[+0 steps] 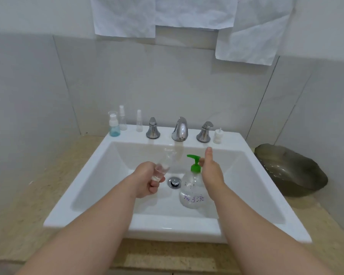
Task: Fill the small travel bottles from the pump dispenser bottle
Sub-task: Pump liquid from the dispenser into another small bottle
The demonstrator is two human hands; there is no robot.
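Bare forearms reach over the white ceramic sink (167, 229) set in a speckled beige counter (38, 185). Left grip (145, 179) is clenched around a small clear plastic travel bottle (162, 165) tilted above the basin. Right grip (212, 171) is released, with its fingers against the green pump of the clear round dispenser bottle (192, 193), which stands inside the sink.
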